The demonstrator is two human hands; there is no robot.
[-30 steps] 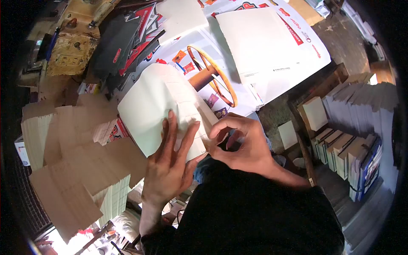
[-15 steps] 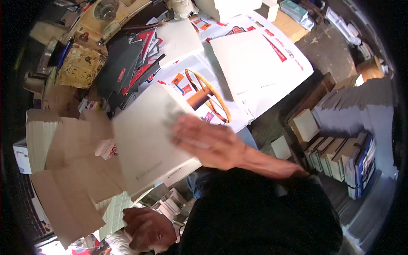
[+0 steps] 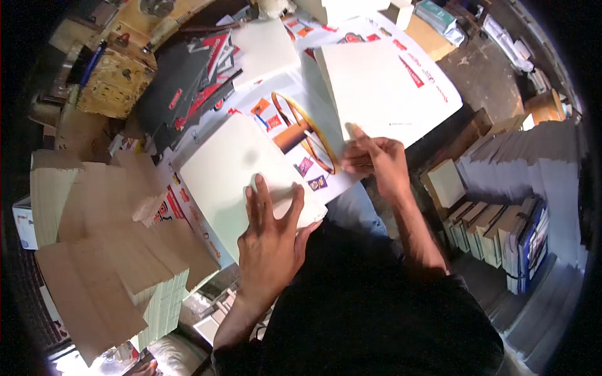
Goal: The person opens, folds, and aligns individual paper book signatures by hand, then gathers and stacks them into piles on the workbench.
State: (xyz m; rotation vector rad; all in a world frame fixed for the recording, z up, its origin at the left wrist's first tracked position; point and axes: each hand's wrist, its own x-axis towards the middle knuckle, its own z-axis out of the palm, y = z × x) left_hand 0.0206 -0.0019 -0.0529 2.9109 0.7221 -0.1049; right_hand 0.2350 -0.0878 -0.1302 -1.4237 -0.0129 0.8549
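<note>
My left hand [image 3: 271, 235] lies with spread fingers on a white paper stack [image 3: 229, 166] at the near left of the table. Its thumb rests by the stack's near right corner. To the right, my right hand [image 3: 384, 164] has its fingers curled and its thumb over the near left corner of a second white paper stack [image 3: 370, 88]. It appears to pinch the white paper sheet there; how many sheets lie between the fingers is hidden. A printed sheet with a steering-wheel-like picture [image 3: 291, 135] shows between the two stacks.
Another white stack [image 3: 266, 53] stands farther back, beside dark and red printed sheets [image 3: 200, 81]. Brown-covered paper piles [image 3: 94, 263] rise at left, near a worn yellow machine part [image 3: 119, 84]. At right are tall paper stacks [image 3: 527, 150] and bound books [image 3: 495, 232].
My right hand has moved from the left stack to the right stack's corner. My left hand has come up from below onto the left stack, which now lies flat on the printed sheet.
</note>
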